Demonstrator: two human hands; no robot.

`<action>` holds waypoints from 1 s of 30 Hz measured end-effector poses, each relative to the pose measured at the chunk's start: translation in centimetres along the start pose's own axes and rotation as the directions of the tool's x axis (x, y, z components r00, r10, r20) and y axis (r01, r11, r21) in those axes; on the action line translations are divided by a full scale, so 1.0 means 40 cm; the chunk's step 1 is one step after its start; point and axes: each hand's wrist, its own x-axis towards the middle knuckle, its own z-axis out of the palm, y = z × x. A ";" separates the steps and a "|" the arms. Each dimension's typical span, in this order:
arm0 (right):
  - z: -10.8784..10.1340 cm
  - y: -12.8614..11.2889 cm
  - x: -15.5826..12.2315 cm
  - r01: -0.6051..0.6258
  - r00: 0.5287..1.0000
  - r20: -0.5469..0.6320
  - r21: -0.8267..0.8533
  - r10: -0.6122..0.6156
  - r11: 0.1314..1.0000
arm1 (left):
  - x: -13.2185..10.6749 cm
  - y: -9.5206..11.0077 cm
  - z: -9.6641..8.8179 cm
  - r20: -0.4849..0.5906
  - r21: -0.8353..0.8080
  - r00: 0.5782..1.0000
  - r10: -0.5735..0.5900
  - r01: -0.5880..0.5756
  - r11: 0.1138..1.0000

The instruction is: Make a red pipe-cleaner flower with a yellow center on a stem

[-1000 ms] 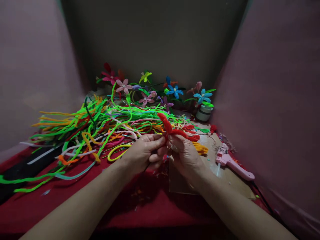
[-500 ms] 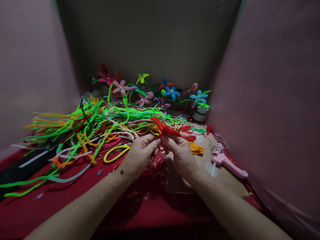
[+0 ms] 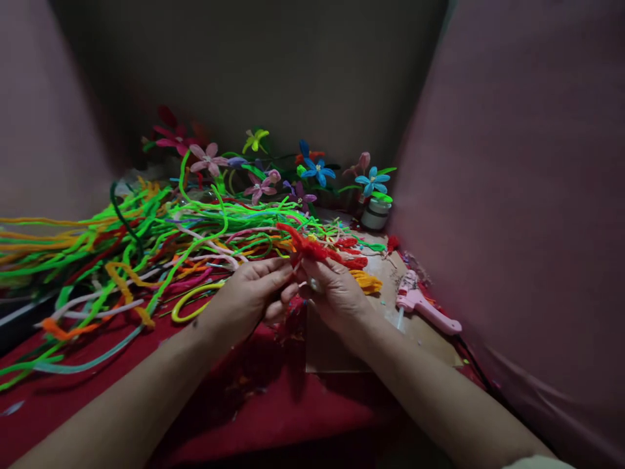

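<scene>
Between my two hands is a red fuzzy pipe-cleaner flower piece [image 3: 308, 246], its petals pointing up and to the right. My left hand [image 3: 263, 286] pinches the lower end of it with thumb and fingers. Close beside, my right hand [image 3: 332, 290] is closed on its base, the thumb pressed against the fingers. The exact spot where the fingers meet is partly hidden. Just behind the right hand lie more red pipe-cleaner pieces [image 3: 354, 262] and a yellow-orange looped bundle [image 3: 366, 282].
Loose pipe cleaners [image 3: 146, 228] in many colours heap across the left. A pink glue gun [image 3: 427, 306] lies on cardboard [image 3: 336, 352] at the right. Finished flowers [image 3: 317, 172] and a small jar [image 3: 375, 213] stand at the back. Red cloth [image 3: 288, 417] covers the table.
The view has shifted, so the scene sits further left. The red piece has turned between my fingers, and its petals now look bunched differently. Both hands keep hold of it.
</scene>
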 end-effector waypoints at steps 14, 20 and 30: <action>0.025 -0.025 -0.001 0.147 0.989 0.060 -0.201 -0.138 0.968 | -0.007 0.007 0.005 0.036 -0.159 0.999 0.031 -0.024 0.987; 0.050 -0.026 0.005 0.048 0.987 0.155 -0.110 -0.030 0.993 | -0.018 0.032 -0.007 0.148 -0.201 0.989 0.029 0.001 0.980; 0.014 0.020 0.020 0.195 0.979 0.000 -0.307 -0.205 0.932 | -0.004 0.018 0.004 -0.169 0.367 0.915 0.366 -0.286 0.885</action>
